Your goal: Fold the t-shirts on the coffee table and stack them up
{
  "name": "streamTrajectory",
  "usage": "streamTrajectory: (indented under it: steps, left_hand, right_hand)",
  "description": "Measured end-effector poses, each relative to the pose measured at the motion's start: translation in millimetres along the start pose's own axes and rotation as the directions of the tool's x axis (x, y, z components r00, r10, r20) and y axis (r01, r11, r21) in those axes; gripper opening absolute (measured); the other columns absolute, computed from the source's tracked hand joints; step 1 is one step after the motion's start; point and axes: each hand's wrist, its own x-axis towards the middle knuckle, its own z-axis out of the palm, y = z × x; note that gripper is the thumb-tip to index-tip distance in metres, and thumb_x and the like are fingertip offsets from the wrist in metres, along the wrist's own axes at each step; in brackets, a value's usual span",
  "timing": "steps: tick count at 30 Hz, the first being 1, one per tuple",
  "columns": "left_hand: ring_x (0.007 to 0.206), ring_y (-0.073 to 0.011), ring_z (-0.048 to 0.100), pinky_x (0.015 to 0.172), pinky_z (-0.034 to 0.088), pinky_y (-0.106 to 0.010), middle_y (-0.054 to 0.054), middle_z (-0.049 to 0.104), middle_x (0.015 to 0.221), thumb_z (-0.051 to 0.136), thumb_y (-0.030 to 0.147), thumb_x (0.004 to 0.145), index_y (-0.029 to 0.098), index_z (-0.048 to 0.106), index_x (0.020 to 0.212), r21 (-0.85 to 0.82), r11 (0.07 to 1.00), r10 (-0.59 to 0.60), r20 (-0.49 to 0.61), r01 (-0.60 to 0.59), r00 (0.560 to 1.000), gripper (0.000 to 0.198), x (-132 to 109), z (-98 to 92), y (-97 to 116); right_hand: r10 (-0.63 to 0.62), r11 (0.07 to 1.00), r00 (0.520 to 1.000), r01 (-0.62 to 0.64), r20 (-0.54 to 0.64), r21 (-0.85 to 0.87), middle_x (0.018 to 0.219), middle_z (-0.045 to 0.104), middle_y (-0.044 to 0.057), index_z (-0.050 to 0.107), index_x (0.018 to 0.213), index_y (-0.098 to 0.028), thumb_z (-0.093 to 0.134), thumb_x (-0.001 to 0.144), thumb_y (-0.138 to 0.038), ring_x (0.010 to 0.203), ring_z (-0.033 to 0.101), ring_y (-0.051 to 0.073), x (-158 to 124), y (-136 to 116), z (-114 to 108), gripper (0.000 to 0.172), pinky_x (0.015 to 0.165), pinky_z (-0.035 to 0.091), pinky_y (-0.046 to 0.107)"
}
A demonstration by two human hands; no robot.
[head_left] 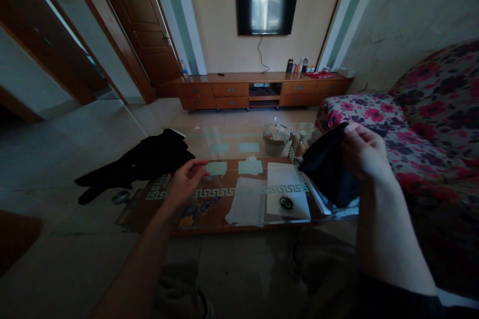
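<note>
My right hand [364, 152], raised over the right end of the glass coffee table [204, 134], pinches a piece of black cloth [329, 167] between thumb and fingers. The cloth hangs down from the pinch in loose folds, and its exact kind cannot be made out. Above the table's left half, my left hand [187, 179] holds nothing, with thumb and forefinger stretched out and slightly apart. Just beyond it a black garment [149, 159] lies crumpled across the table's left end, its narrow parts reaching past the edge.
Papers [249, 202], a white folder [286, 174] and a small round black object [286, 202] are at the table's near side. A bin [275, 145] shows near the far right corner. A flowered sofa [374, 109] stands right; a TV cabinet [232, 90] lines the wall.
</note>
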Motion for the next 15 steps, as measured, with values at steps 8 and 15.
streamTrajectory:
  steps: [8, 15]
  left_hand:
    - [0.088, -0.0203, 0.071, 0.075, 0.055, -0.03, -0.006, 0.075, 0.1, 0.071, 0.045, 0.09, 0.022, 0.067, 0.123, -0.236, 0.968, 0.002, 0.356, 0.088, 0.934, 0.041, -36.6, 34.8, 41.7]
    - [0.076, -0.0163, 0.069, 0.067, 0.053, -0.026, -0.004, 0.074, 0.095, 0.074, 0.047, 0.089, 0.023, 0.071, 0.111, -0.218, 0.934, 0.009, 0.805, 0.282, 0.593, 0.034, -63.2, 46.7, 35.0]
  right_hand:
    - [-0.064, 0.937, 0.687, -0.209, 0.724, 0.281, 0.073, 0.05, -0.001, 0.062, 0.094, -0.025, 0.071, 0.093, -0.051, 0.058, 0.041, 0.013, -61.2, -103.6, 45.4, 0.028, 0.049, 0.034, 0.025]
    - [-0.092, 0.994, 0.49, -0.002, 0.867, 0.107, 0.087, 0.058, 0.0, 0.06, 0.099, -0.02, 0.052, 0.106, -0.044, 0.079, 0.052, 0.014, -79.7, -83.4, 123.9, 0.026, 0.071, 0.044, 0.026]
